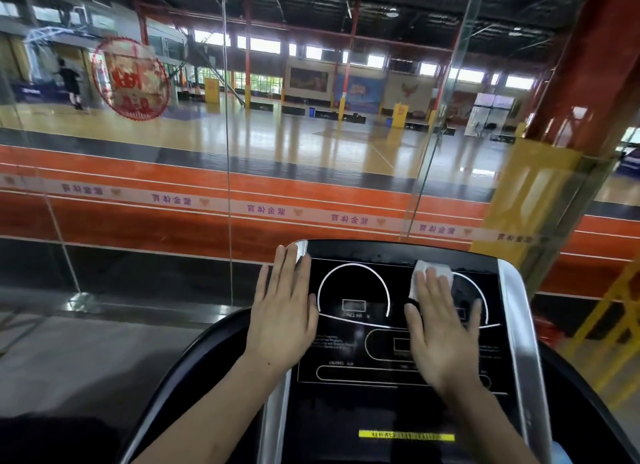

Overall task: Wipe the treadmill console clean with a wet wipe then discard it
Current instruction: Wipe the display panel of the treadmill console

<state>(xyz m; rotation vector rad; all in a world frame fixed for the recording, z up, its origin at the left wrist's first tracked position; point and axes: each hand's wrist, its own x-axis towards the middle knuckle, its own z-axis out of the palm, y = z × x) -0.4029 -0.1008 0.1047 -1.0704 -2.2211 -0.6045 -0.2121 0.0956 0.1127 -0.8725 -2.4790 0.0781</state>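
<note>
The treadmill console [353,387] is a black panel with white dial outlines and silver side rails, filling the lower middle of the head view. My right hand [443,328] lies flat on the panel's upper right, fingers spread, pressing a white wet wipe [431,273] against it; the wipe sticks out beyond my fingertips. My left hand [282,311] rests flat on the console's upper left edge, over the silver rail, fingers apart, holding nothing.
A glass wall [228,186] stands right behind the console, with an orange running track and a basketball court beyond. A red and yellow pillar [540,186] rises at the right. A yellow label [406,436] sits low on the console.
</note>
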